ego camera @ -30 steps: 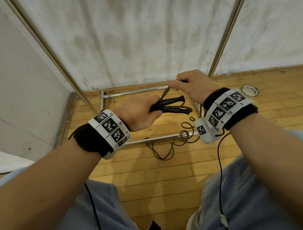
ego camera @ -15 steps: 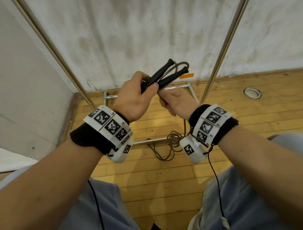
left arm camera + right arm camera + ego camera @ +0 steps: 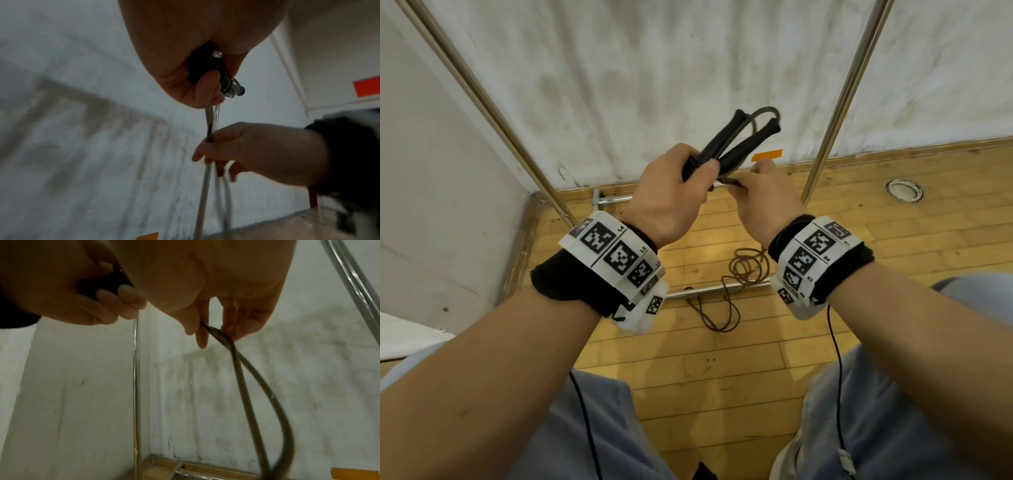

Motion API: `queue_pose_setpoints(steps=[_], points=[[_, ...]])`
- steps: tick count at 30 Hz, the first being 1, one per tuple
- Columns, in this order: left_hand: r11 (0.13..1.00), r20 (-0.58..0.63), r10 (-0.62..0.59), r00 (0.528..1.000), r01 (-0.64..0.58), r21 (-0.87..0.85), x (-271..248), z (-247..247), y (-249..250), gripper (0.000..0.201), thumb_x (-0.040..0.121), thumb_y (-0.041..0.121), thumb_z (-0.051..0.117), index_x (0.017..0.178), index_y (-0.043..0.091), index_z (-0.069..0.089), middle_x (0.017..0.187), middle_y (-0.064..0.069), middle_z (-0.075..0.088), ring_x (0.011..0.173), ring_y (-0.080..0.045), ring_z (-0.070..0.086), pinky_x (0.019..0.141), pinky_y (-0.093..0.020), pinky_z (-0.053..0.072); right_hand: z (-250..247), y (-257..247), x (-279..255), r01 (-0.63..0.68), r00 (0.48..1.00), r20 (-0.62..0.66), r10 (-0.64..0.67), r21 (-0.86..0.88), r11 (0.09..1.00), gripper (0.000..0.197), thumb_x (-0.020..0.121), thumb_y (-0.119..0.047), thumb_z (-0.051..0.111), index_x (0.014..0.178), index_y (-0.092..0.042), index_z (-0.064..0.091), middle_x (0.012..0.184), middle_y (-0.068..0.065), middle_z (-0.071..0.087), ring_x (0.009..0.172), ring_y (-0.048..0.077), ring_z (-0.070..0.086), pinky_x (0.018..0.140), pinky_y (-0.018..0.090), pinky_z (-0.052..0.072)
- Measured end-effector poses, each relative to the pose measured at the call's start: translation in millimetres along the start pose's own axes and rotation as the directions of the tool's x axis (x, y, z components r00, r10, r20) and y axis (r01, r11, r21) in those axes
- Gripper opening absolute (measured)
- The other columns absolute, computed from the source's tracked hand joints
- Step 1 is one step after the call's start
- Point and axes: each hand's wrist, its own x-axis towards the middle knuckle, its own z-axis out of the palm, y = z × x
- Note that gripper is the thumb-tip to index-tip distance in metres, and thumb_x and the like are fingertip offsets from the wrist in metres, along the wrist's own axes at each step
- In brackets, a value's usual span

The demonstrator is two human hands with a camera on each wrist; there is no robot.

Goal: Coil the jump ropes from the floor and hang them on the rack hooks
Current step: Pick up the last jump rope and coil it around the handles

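My left hand (image 3: 671, 192) grips the two black handles (image 3: 736, 144) of a jump rope, held up with their ends pointing up and right. A dark cord loop (image 3: 763, 114) arcs between the handle tops. My right hand (image 3: 763, 192) pinches two strands of the cord (image 3: 218, 334) just right of the left hand; they hang from it in the right wrist view. The left wrist view shows my left hand (image 3: 197, 76) round the handles and the right hand (image 3: 246, 151) on the cord (image 3: 209, 133). The rest of the rope (image 3: 743, 274) lies tangled on the wooden floor below.
Two slanted metal rack poles (image 3: 493, 113) (image 3: 842, 99) rise on either side of my hands, with the rack's base bars (image 3: 709, 291) on the floor. A white wall is behind. A round floor fitting (image 3: 904, 190) sits at the right. No hooks are in view.
My left hand lifted the handles from level to pointing up. The right hand dropped from above the handles, then came up beside the left hand, pinching the cord.
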Motion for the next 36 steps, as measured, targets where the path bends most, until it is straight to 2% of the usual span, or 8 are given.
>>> queue_pose_setpoints(steps=[5, 9, 13, 17, 20, 25, 32, 36], points=[[0.982, 0.042, -0.014, 0.999, 0.022, -0.190, -3, 2, 14, 0.020, 0.097, 0.028, 0.048, 0.082, 0.018, 0.057, 0.057, 0.005, 0.058, 0.044, -0.005, 0.046, 0.051, -0.026, 0.036, 2, -8, 6, -0.041, 0.999, -0.023, 0.039, -0.107, 0.993, 0.025, 0.096, -0.031, 0.046, 0.105, -0.021, 0.067, 0.102, 0.005, 0.046, 0.091, 0.022, 0.046, 0.069, 0.029, 0.037], [0.972, 0.050, 0.011, 0.999, 0.001, -0.233, -5, -1, 20, 0.023, 0.097, 0.025, 0.049, 0.085, 0.009, 0.059, 0.058, 0.002, 0.058, 0.042, -0.009, 0.046, 0.046, -0.024, 0.038, 0, -22, 4, -0.133, 0.966, 0.259, 0.008, 0.470, 0.873, 0.030, 0.092, -0.024, 0.054, 0.062, -0.028, 0.062, 0.068, -0.009, 0.061, 0.065, 0.005, 0.056, 0.062, 0.027, 0.041], [0.969, -0.040, -0.023, 0.999, 0.013, -0.246, 2, -17, 16, 0.021, 0.096, 0.028, 0.049, 0.083, 0.014, 0.058, 0.058, 0.003, 0.059, 0.043, -0.009, 0.047, 0.046, -0.023, 0.038, 0, -30, -9, -0.286, 0.870, 0.472, -0.146, 0.723, 0.629, 0.025, 0.093, -0.026, 0.055, 0.071, -0.022, 0.067, 0.062, -0.007, 0.065, 0.059, 0.006, 0.057, 0.063, 0.024, 0.047], [0.996, -0.134, 0.035, 0.990, -0.024, 0.081, 8, -34, -4, 0.021, 0.093, 0.038, 0.051, 0.095, 0.017, 0.055, 0.076, 0.002, 0.065, 0.063, -0.012, 0.057, 0.056, -0.028, 0.043, -3, -23, -3, -0.191, 0.942, 0.333, -0.040, 0.631, 0.752, 0.020, 0.096, -0.028, 0.047, 0.080, -0.021, 0.056, 0.059, -0.006, 0.049, 0.058, 0.014, 0.050, 0.067, 0.037, 0.047], [0.946, -0.151, 0.073, 0.986, -0.021, 0.324, 7, -35, -19, 0.031, 0.092, 0.041, 0.054, 0.109, 0.016, 0.046, 0.078, 0.011, 0.053, 0.068, -0.012, 0.054, 0.056, -0.027, 0.041, -3, -22, -4, -0.098, 0.964, 0.260, -0.053, 0.532, 0.841, 0.024, 0.096, -0.033, 0.046, 0.075, -0.022, 0.049, 0.061, -0.007, 0.042, 0.055, 0.011, 0.041, 0.057, 0.029, 0.037], [0.883, -0.160, 0.001, 0.987, 0.074, 0.463, 14, -36, -36, 0.031, 0.091, 0.042, 0.055, 0.102, 0.019, 0.037, 0.081, 0.007, 0.048, 0.072, -0.019, 0.050, 0.059, -0.029, 0.036, -9, -22, -8, 0.016, 0.955, 0.272, -0.120, 0.356, 0.934, 0.045, 0.097, -0.042, 0.042, 0.057, -0.023, 0.036, 0.052, -0.008, 0.035, 0.048, 0.010, 0.034, 0.050, 0.027, 0.026], [0.831, -0.070, -0.089, 0.994, 0.113, 0.545, 20, -25, -47, 0.036, 0.094, 0.042, 0.049, 0.115, 0.013, 0.048, 0.091, -0.005, 0.060, 0.079, -0.026, 0.056, 0.072, -0.040, 0.050, -22, -23, -9, 0.206, 0.934, 0.263, -0.242, 0.159, 0.966, 0.033, 0.095, -0.038, 0.046, 0.066, -0.023, 0.045, 0.059, -0.008, 0.046, 0.054, 0.008, 0.044, 0.051, 0.024, 0.029], [0.820, 0.060, -0.072, 0.996, 0.025, 0.571, 18, -10, -48, 0.024, 0.097, 0.037, 0.045, 0.107, 0.015, 0.044, 0.071, 0.007, 0.045, 0.062, -0.015, 0.048, 0.051, -0.030, 0.035, -34, -13, -2, 0.254, 0.957, 0.115, -0.268, 0.124, 0.959, 0.029, 0.097, -0.037, 0.042, 0.082, -0.017, 0.056, 0.062, -0.007, 0.049, 0.056, 0.010, 0.046, 0.049, 0.020, 0.026]])
